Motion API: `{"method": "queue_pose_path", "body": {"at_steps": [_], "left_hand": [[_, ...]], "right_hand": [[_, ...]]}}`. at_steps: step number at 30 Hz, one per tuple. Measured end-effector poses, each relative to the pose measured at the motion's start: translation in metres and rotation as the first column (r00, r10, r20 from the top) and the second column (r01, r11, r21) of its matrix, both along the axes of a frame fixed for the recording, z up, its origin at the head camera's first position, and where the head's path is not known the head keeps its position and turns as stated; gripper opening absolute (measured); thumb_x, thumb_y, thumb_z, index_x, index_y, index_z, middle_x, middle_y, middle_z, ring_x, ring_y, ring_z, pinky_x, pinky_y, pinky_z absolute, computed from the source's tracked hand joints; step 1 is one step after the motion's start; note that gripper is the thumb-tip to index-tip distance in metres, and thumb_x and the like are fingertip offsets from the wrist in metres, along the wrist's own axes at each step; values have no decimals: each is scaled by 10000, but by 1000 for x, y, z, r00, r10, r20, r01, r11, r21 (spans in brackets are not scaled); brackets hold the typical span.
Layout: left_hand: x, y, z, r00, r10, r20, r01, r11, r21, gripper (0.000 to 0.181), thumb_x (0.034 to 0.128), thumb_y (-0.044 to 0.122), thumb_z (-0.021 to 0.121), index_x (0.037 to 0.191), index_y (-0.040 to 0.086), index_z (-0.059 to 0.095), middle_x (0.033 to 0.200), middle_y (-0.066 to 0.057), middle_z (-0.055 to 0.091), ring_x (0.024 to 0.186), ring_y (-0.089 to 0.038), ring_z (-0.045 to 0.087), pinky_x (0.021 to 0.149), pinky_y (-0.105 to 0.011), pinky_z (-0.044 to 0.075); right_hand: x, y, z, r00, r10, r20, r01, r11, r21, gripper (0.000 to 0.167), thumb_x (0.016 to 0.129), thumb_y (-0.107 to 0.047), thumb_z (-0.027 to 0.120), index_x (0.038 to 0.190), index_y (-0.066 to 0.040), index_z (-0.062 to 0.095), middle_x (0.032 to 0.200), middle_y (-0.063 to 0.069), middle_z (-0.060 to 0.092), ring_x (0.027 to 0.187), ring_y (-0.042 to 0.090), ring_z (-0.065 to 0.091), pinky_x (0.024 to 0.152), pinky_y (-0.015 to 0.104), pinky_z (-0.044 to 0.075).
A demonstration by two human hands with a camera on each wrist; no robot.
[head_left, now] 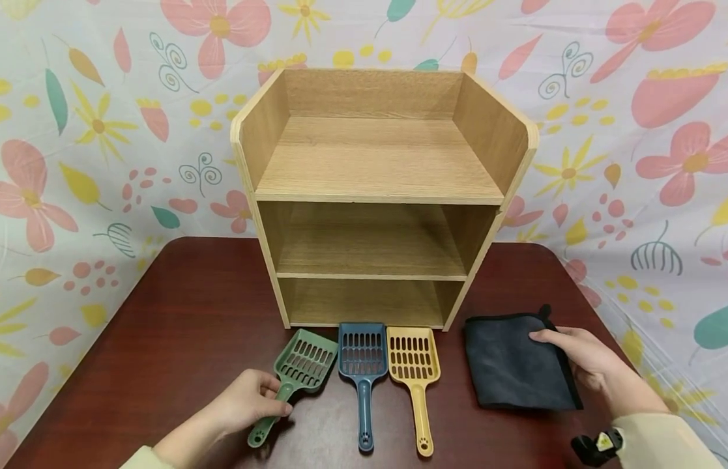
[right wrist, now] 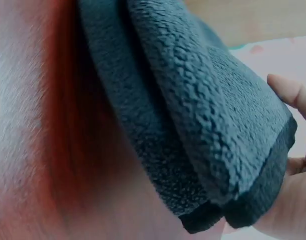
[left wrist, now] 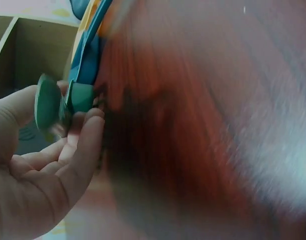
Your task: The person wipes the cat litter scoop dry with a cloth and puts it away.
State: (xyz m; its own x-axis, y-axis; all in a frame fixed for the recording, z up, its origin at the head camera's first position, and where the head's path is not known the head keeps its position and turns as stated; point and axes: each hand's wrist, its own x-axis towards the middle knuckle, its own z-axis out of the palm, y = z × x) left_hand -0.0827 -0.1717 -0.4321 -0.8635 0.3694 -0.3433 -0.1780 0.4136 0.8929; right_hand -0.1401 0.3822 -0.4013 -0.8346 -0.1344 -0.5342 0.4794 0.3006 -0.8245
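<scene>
Green scoop [head_left: 298, 378], seven o'clock: left hand [head_left: 251, 398] pinches its handle [head_left: 262, 428], we judge for control; right hand [head_left: 586, 360] grips cloth [head_left: 516, 365], four o'clock.

Your left hand [head_left: 249, 402] reaches in from the lower left, its forearm [head_left: 190, 433] slanting up and inward, thumb and curled fingers set in a pinch. Your right hand [head_left: 589, 363], well apart and a little farther forward, grips with its thumb on top, pointing inward.
</scene>
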Motion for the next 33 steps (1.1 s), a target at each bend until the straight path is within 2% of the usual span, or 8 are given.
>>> {"method": "queue_pose_path", "body": {"at_steps": [2,4,7,10,14,18,24,33], "left_hand": [[-1,-2,1,999,-2,-40,1,1000,-15,377,769,70,708,1005,-192,576,709,-66,652,624,-118,601,552,-263,519],[-3,-4,3,998,4,-56,-6,1000,-29,358,783,51,685,1024,-191,578,697,-76,644,585,-125,590,515,-259,509],[-4,-6,6,996,26,-85,-33,996,-86,331,808,35,647,1056,-174,579,698,-94,629,547,-144,577,465,-275,502],[-3,-7,12,989,32,-144,-58,982,-178,342,831,36,616,1109,-157,568,674,-90,613,496,-154,561,423,-278,484],[-4,-8,21,973,5,-229,-68,962,-265,305,832,40,594,1096,-113,600,590,-53,583,435,-114,507,379,-242,427],[-6,-9,29,948,-47,-314,-62,942,-330,252,820,47,584,1044,-44,655,560,32,514,441,-40,410,392,-187,348],[-12,-10,39,895,-120,-430,-65,919,-390,285,824,58,589,1089,6,676,570,94,395,473,0,293,428,-177,297],[-22,-8,47,820,-170,-546,-52,929,-367,323,811,62,600,1123,15,670,715,61,545,539,10,348,476,-177,339]], "right_hand": [[2,-1,4,1000,11,-13,-12,998,-60,451,968,-341,511,1313,-65,421,941,-32,712,844,155,691,763,371,563],[4,-4,9,999,28,-19,-30,994,-108,390,982,-326,489,1279,-84,418,974,-37,709,887,164,690,792,384,558],[6,-12,15,998,49,-40,-51,997,-55,596,988,-359,467,1434,-46,224,1044,-32,680,938,176,676,818,398,548],[9,-21,23,994,84,-75,-78,994,82,807,981,-412,464,1491,21,13,1153,29,629,969,173,655,823,393,537],[11,-29,32,979,143,-146,-112,973,201,792,978,-428,462,1494,20,61,1254,137,569,973,167,647,807,357,532],[13,-34,40,963,163,-214,-117,970,213,697,987,-409,452,1467,14,175,1188,108,608,945,163,658,786,332,537],[20,-47,51,933,177,-315,-109,969,221,579,992,-379,454,1406,0,314,1070,21,670,901,150,672,749,319,547],[31,-74,67,902,174,-395,-117,980,163,407,995,-314,473,1310,-64,419,973,-20,707,831,221,703,684,390,573]]}}
